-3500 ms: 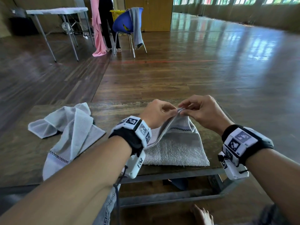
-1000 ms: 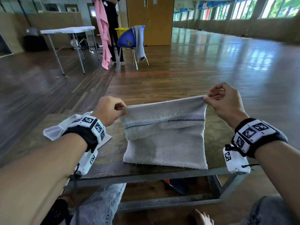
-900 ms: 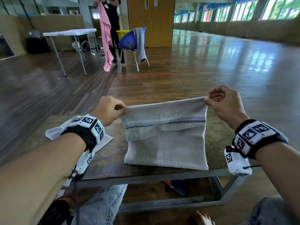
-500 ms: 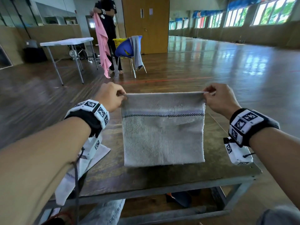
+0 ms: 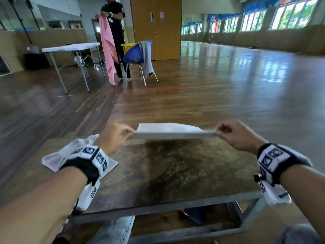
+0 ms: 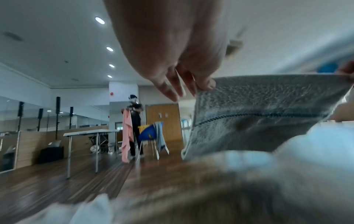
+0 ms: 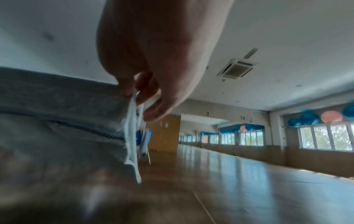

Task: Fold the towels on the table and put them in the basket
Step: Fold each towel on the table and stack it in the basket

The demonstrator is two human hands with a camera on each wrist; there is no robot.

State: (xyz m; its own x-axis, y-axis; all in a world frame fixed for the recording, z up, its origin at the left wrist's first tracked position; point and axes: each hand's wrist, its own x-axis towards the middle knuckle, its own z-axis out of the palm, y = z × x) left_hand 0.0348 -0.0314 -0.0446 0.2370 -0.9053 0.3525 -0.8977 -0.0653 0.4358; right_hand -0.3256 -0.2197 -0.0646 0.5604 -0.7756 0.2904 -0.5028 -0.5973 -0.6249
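I hold a folded grey towel (image 5: pixel 173 131) stretched between both hands above the far part of the low wooden table (image 5: pixel 175 175). My left hand (image 5: pixel 115 136) pinches its left top corner, and my right hand (image 5: pixel 232 133) pinches the right one. The towel swings out away from me, nearly level. The left wrist view shows the towel (image 6: pixel 268 112) with its dark stitched band hanging from my fingertips (image 6: pixel 205 85). In the right wrist view its layered edge (image 7: pixel 132 136) hangs below my pinching fingers (image 7: pixel 138 91). A second, crumpled white towel (image 5: pixel 59 155) lies on the table's left side, partly under my left wrist.
A yellow basket (image 5: pixel 127 47) stands far off behind a blue chair (image 5: pixel 135 55) draped with a grey cloth. A person (image 5: pixel 116 36) there holds up a pink towel. A white folding table (image 5: pixel 70 48) stands at the back left. Shiny wooden floor surrounds my table.
Both hands lifted the towel off the table by its top corners, then flicked it forward; it hung straight down half a second ago and now swings out nearly level.
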